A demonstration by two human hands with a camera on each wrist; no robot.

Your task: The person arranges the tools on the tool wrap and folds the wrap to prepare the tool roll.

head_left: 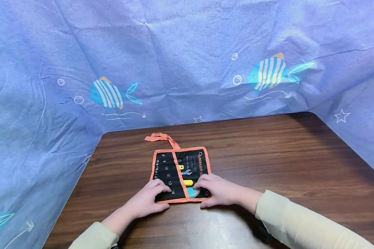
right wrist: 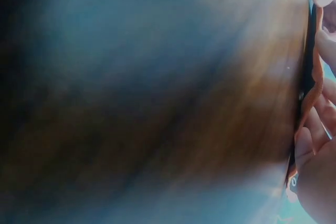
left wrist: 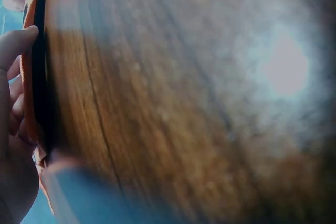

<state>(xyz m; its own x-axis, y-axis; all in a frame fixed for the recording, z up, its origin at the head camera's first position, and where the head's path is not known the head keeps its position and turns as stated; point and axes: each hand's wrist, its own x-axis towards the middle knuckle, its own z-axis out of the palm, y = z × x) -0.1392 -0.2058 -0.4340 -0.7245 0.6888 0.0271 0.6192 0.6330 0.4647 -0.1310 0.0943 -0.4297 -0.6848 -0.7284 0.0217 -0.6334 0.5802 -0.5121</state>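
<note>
A black tool roll [head_left: 174, 178] with orange trim lies spread flat on the table. From its pocket stick out a small open-end wrench [head_left: 187, 172], a yellow piece [head_left: 188, 182], a smaller yellow piece [head_left: 181, 167] and a teal piece [head_left: 191, 193]; their lower parts are hidden. My left hand [head_left: 144, 200] rests on the roll's near left corner, thumb by the front edge. On the near right corner, my right hand [head_left: 219, 190] rests with relaxed fingers, partly covering the teal piece. Both wrist views show the left hand [left wrist: 16, 93] and right hand [right wrist: 317, 135] against the orange edge.
Orange tie straps [head_left: 165, 137] trail from the roll's far edge. The brown wooden table [head_left: 268, 155] extends to both sides. A blue fish-print cloth [head_left: 187, 69] hangs behind and beside it.
</note>
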